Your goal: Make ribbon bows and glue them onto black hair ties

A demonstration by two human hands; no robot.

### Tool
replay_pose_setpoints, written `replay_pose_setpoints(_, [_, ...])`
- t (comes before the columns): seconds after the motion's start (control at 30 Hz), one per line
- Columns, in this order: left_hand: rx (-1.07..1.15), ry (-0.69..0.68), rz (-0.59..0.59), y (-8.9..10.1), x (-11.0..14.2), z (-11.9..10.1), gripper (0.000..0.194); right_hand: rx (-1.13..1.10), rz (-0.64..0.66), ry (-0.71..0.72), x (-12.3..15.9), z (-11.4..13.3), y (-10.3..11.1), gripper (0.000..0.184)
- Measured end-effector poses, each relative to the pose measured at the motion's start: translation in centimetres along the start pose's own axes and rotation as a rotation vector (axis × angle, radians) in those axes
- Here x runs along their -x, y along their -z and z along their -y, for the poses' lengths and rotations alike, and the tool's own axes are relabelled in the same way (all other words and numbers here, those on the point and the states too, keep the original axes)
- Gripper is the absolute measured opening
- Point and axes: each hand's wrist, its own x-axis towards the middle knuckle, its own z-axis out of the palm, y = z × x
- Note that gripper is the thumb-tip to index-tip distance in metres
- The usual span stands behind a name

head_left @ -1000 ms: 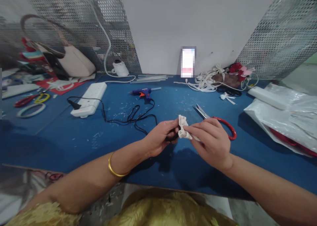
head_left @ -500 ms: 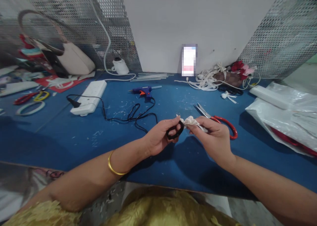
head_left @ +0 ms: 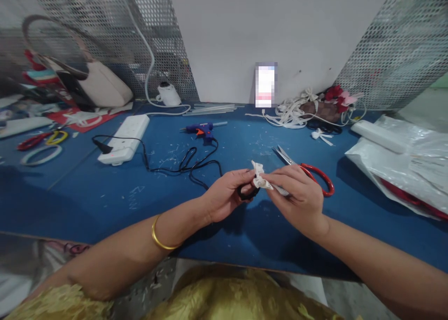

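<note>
Above the blue table, my left hand point(head_left: 229, 191) is closed round a black hair tie point(head_left: 249, 194), partly hidden by its fingers. A white ribbon bow point(head_left: 261, 177) with dark print sits against the hair tie, between my two hands. My right hand point(head_left: 297, 191) pinches the bow, with a white tail of ribbon showing below its fingers. Just beyond the right hand lie scissors point(head_left: 317, 177) with red handles, their blades half open and pointing to the far left.
A blue glue gun point(head_left: 205, 129) with a black cord lies ahead, near a white power strip point(head_left: 124, 140). At the back stand a lit phone point(head_left: 265, 86) and a heap of white ribbon point(head_left: 290, 112). Plastic bags point(head_left: 406, 156) lie right; a handbag point(head_left: 105, 81) stands left.
The bow has turned and its printed loop now stands up in front of the hair tie. My right fingers have shifted slightly left, closer to my left hand.
</note>
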Motion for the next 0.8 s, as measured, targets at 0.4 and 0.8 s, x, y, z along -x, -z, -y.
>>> replay_pose_setpoints(0.4, [0.021, 0.009, 0.059, 0.3, 0.0, 0.1, 0.021, -0.035, 0.006, 0.072, 0.1, -0.6, -0.3, 0.017])
replay_pose_setpoints(0.8, [-0.154, -0.078, 0.045, 0.9, -0.2, -1.2, 0.037, -0.258, -0.014, -0.179, -0.4, -0.9, 1.3, 0.030])
